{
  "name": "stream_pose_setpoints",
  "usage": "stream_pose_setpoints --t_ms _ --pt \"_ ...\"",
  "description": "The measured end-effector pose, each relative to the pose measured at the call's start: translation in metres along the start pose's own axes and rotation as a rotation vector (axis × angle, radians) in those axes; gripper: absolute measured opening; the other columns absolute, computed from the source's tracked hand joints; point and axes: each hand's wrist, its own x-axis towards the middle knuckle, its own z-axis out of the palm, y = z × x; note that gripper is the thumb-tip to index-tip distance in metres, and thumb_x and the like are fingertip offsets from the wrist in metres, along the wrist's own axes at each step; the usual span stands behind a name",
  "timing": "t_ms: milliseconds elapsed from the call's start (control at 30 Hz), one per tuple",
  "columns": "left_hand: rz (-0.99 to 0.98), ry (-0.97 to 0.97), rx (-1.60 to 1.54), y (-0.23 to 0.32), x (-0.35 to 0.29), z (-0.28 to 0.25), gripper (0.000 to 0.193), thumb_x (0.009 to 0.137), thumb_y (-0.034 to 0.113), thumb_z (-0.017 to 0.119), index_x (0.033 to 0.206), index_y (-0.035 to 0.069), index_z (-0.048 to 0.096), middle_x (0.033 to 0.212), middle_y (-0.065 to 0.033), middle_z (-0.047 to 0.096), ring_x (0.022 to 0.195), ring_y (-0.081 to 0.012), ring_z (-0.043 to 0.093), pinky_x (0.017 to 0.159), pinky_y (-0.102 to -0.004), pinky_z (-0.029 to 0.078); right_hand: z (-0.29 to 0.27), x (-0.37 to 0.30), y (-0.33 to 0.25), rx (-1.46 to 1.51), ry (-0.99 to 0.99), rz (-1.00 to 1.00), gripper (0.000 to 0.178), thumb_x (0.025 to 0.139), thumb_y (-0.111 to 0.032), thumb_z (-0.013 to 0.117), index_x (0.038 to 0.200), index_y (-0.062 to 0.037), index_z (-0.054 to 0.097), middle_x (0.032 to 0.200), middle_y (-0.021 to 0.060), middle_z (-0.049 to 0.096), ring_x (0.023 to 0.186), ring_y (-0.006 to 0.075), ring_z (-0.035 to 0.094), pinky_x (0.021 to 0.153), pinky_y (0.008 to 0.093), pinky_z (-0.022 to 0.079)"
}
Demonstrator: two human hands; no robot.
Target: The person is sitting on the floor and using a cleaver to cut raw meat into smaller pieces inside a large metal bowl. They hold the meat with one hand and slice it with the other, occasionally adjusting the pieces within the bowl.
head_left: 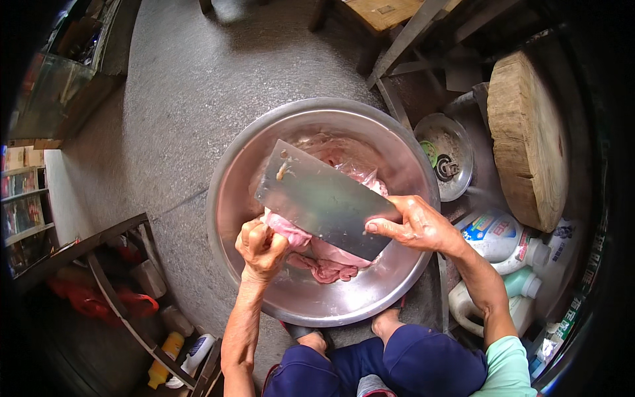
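Keep the pink meat (pixel 327 266) taut

Over the near-left part of the basin (pixel 331 306), the left grip (pixel 261 247) is clamped on the meat, which reaches inside. The right grip (pixel 421 223), closed on the cleaver (pixel 324 198) above, should probably stay steady.

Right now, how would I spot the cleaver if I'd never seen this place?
Find the big round metal basin in the middle of the view. Over it, the right hand holds the cleaver above pink meat. Its broad, flat, grey rectangular blade sets it apart from the soft, folded meat below.
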Motion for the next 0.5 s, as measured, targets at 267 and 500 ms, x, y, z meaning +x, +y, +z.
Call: stream_pose_setpoints --t_ms 267,500 --pt "0.026 0.023 -0.027 -0.006 0.009 0.007 0.027 0.053 0.002 0.072 0.070 0.013 0.053 0.093 -0.0055 0.049 0.079 -0.0251 0.058 0.057 -0.0369 0.049 -0.011 -0.002 0.016 0.005 0.120 0.105 0.041 0.094 -0.034 0.071 0.115 0.0020 0.068 0.097 0.0177 0.076 0.091 0.0263 0.074 0.080 0.0361 0.055" --pt "0.113 -0.078 0.013 -0.008 0.005 0.010 0.023 0.056 0.011 0.071 0.071 0.013 0.054 0.087 -0.0052 0.047 0.078 -0.0242 0.058 0.057 -0.0357 0.049 -0.002 0.003 0.003 -0.027 -0.062 0.070 0.049 0.093 -0.035 0.072 0.116 0.0078 0.065 0.101 0.0211 0.075 0.095 0.0306 0.074 0.083 0.0391 0.056"
